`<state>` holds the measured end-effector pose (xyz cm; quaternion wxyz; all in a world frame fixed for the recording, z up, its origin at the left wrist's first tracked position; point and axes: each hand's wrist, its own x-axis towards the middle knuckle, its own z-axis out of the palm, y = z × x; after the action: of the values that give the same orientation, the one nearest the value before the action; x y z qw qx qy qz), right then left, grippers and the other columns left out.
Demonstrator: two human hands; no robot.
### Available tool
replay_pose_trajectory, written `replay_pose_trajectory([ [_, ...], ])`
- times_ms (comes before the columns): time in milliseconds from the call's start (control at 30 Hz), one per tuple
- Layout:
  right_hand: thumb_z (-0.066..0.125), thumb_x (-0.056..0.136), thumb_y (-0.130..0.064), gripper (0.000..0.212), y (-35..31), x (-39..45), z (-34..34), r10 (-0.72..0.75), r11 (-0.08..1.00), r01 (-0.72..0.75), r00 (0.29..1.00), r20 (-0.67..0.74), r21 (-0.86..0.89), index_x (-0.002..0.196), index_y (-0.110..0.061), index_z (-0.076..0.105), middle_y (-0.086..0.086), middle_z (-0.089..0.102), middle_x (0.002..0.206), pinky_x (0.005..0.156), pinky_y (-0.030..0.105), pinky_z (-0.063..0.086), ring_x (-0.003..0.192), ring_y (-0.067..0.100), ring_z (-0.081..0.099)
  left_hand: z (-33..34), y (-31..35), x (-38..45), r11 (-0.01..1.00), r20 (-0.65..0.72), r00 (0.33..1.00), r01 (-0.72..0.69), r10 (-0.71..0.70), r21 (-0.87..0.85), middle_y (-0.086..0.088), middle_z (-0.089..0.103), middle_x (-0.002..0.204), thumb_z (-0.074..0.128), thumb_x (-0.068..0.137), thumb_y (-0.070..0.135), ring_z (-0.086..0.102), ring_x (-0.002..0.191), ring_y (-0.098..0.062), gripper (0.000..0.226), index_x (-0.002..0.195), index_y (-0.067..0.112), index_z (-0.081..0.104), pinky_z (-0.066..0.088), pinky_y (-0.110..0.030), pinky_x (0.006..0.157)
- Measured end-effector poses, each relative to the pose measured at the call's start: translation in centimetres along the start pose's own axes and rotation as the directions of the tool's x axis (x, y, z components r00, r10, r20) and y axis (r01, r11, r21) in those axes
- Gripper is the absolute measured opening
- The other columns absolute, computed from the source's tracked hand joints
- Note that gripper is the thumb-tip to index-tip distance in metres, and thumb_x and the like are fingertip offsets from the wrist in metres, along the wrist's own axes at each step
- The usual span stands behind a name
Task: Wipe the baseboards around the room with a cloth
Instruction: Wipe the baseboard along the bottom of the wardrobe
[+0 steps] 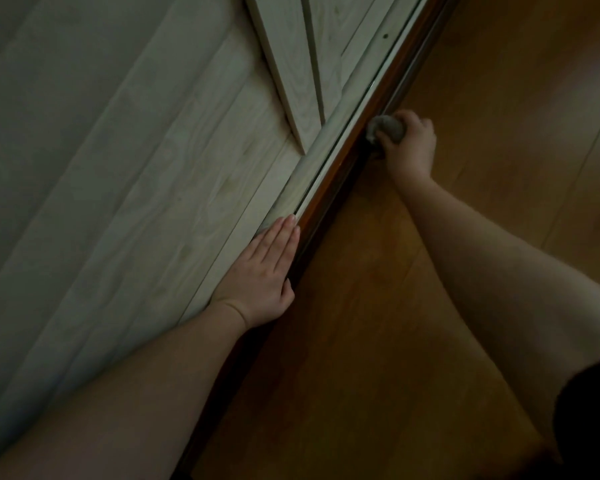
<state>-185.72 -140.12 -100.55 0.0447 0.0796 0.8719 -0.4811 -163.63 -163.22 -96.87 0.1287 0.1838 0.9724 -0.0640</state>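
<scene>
Cloth (pixel 387 128) in right hand (pixel 411 147), seemingly against dark baseboard (pixel 340 174).

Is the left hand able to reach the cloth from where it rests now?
Probably yes. The left hand lies flat on the pale panel beside the baseboard; nothing stands between it and the cloth, but the right hand grips that.

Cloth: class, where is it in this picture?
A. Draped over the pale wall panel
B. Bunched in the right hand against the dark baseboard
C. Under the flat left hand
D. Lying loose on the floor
B: the right hand holds the bunched cloth against the baseboard, while the left hand lies flat with nothing in it.
</scene>
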Motion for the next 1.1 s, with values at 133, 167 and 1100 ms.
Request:
replay_pose_trajectory([
  [133,0.064,0.093,-0.025,0.039,-0.9,1.7,-1.6,-0.019,0.996,0.019,1.000,0.003,-0.089,0.131,-0.025,0.054,0.005,0.047,0.132,0.107,0.042,0.042,0.124,0.023,0.042,-0.2,0.1,0.0,1.000,0.002,1.000,0.005,-0.005,0.005,-0.017,-0.005,0.165,0.026,0.092,0.040,-0.003,0.154,-0.028,0.080,0.156,0.001,-0.001,0.014,-0.045,0.124],
  [167,0.064,0.093,-0.026,0.039,-1.0,1.5,-1.8,-0.029,0.995,0.027,0.999,-0.021,-0.093,0.130,-0.025,0.054,0.005,0.048,0.130,0.106,0.041,0.042,0.123,0.022,0.043,-0.2,0.1,0.0,1.000,0.002,1.000,0.005,-0.005,0.009,-0.017,-0.005,0.165,0.026,0.092,0.040,-0.003,0.154,-0.028,0.080,0.156,0.001,-0.001,0.014,-0.044,0.124],
  [1100,0.068,0.087,-0.023,0.040,2.1,-14.5,3.8,-0.138,0.990,0.139,0.982,0.126,0.002,0.124,-0.030,0.054,-0.005,0.048,0.124,0.096,0.031,0.040,0.114,0.007,0.037,0.1,0.0,-0.1,0.999,-0.016,1.000,0.013,-0.012,0.032,-0.017,-0.013,0.165,0.020,0.092,0.059,-0.013,0.153,-0.025,0.091,0.156,0.002,-0.008,0.001,-0.040,0.125],
])
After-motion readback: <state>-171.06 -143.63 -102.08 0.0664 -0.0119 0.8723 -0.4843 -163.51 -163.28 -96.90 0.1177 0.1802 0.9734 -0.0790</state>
